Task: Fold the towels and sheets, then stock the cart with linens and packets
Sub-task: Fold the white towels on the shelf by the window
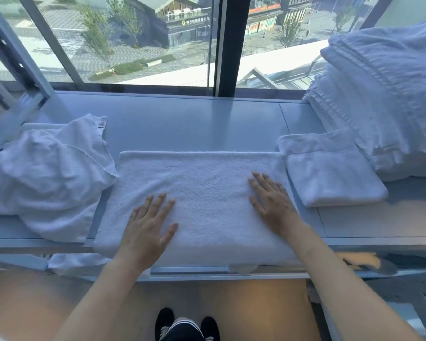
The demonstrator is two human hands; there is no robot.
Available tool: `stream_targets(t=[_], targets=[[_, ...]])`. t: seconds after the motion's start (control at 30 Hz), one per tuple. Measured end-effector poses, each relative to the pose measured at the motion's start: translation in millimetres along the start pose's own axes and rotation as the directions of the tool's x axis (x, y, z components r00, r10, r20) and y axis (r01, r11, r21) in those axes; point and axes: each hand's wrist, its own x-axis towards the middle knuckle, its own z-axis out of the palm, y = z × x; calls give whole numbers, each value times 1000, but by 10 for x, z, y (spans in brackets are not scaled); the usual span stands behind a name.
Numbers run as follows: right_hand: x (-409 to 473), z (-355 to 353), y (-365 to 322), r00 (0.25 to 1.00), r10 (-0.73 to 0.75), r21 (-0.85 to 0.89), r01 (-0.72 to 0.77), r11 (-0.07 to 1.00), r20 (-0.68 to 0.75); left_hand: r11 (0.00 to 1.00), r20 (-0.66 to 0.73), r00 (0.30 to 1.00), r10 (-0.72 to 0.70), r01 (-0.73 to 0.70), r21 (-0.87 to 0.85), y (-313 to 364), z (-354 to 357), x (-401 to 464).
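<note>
The ledge [182, 124] under the window carries a tall stack of linens [384, 99] at the right and a crumpled heap [47, 173] at the left. Between them lies my white towel [207, 198], a folded towel [330, 171] just beside it. My left hand [148, 225] and right hand [273, 203] press flat on it, fingers straight.
</note>
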Motion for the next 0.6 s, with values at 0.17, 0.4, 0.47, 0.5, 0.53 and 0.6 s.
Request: stream_targets(t=[0.17, 0.4, 0.47, 0.5, 0.53, 0.6], targets=[[-523, 155, -257, 975, -211, 35, 209, 977, 66, 994, -13, 996, 84, -83, 64, -95, 44, -57], [-503, 195, -273, 981, -167, -28, 171, 985, 93, 996, 22, 997, 73, -74, 47, -144, 27, 76], [-551, 196, -275, 979, -176, -38, 181, 983, 102, 995, 23, 996, 86, -87, 51, -141, 23, 46], [-597, 203, -273, 978, -182, -46, 188, 981, 103, 994, 18, 995, 97, -98, 58, -139, 31, 6], [-646, 209, -269, 976, -192, -52, 198, 979, 101, 992, 12, 994, 109, -109, 65, -135, 43, -43], [-734, 218, -257, 973, -211, -59, 217, 974, 94, 988, 5, 991, 131, -131, 85, -122, 65, -135]])
